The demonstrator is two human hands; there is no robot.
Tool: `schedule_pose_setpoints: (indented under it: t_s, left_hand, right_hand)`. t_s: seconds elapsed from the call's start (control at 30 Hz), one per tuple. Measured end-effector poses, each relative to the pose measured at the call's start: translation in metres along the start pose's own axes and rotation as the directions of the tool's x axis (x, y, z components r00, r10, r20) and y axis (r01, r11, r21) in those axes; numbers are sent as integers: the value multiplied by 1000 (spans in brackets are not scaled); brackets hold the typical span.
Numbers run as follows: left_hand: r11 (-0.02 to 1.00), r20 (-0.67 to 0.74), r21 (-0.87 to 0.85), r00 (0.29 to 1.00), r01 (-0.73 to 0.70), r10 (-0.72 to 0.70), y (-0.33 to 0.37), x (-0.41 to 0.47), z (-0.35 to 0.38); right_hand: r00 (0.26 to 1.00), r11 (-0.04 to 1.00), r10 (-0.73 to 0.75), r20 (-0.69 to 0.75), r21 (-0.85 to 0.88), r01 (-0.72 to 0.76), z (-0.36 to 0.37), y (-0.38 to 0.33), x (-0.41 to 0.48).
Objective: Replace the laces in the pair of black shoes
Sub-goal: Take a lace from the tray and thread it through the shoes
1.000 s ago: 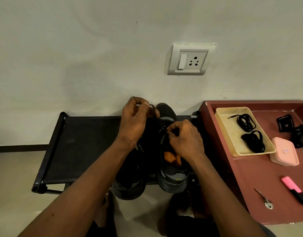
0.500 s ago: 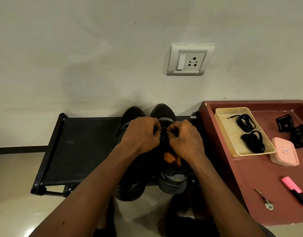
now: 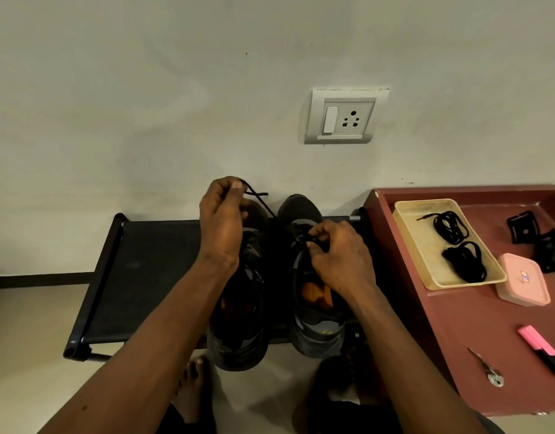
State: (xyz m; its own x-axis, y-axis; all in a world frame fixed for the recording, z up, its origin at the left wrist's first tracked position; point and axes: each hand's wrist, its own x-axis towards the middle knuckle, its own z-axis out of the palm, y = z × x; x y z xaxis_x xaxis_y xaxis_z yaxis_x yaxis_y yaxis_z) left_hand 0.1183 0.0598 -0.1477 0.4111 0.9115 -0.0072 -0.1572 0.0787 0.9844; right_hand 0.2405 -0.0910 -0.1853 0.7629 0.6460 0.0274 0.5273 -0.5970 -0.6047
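Observation:
Two black shoes stand side by side on a black rack (image 3: 144,264), toes to the wall: the left shoe (image 3: 241,339) and the right shoe (image 3: 314,333) with an orange insole. My left hand (image 3: 221,227) is raised above the left shoe's toe, pinching a black lace (image 3: 257,198) that runs taut down to the right shoe's eyelets. My right hand (image 3: 339,258) rests on the right shoe's tongue, fingers pinched on the lace there. Two coiled black laces (image 3: 451,227) (image 3: 467,261) lie in a cream tray (image 3: 426,261).
A maroon table (image 3: 458,339) stands to the right, holding the tray, a pink box (image 3: 522,280), a pink highlighter (image 3: 542,349), a small metal key (image 3: 489,369) and black clips (image 3: 536,236). A wall socket (image 3: 342,117) is above. My bare foot (image 3: 191,389) is below the rack.
My left hand has lifted up and away to the left from the right shoe, drawing the lace out taut. My right hand stays on the right shoe's tongue.

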Motion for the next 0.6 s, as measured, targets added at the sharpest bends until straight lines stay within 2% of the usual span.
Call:
schedule_pose_setpoints:
  t_s: [0.07, 0.17, 0.27, 0.33, 0.4, 0.43, 0.47, 0.53, 0.6]
  left_hand:
    - [978, 30, -192, 996, 84, -80, 6, 2, -4]
    - [877, 151, -428, 974, 219, -169, 12, 0, -8]
    - [820, 212, -478, 947, 316, -242, 10, -4, -4]
    - [914, 219, -294, 950, 281, -221, 5, -7, 1]
    - [995, 269, 67, 959, 77, -93, -2, -11, 5]
    - [966, 328, 251, 944, -63, -24, -5, -12, 6]
    - [887, 402, 419, 916, -195, 11, -8, -14, 7]
    - [603, 541, 672, 841, -429, -4, -16, -17, 10]
    - [381, 592, 756, 805, -533, -48, -21, -20, 15]
  right_hand:
    - [1000, 1000, 8, 2, 5, -8, 0, 0, 0]
    - [1000, 1000, 13, 4, 18, -13, -1, -2, -1]
    - [1000, 1000, 10, 3, 17, -10, -2, -3, -1]
    - [1000, 1000, 12, 8, 21, -12, -2, -3, 0]
    - [1000, 1000, 8, 18, 10, -8, -3, -2, 0]
    - [1000, 1000, 4, 24, 3, -4, -4, -2, 1]
    - [1000, 1000, 3, 30, 1, -3, -4, -2, 1]
    - [999, 1000, 2, 42, 9, -3, -5, -1, 2]
    - [999, 1000, 9, 48, 17, -10, -7, 0, 3]
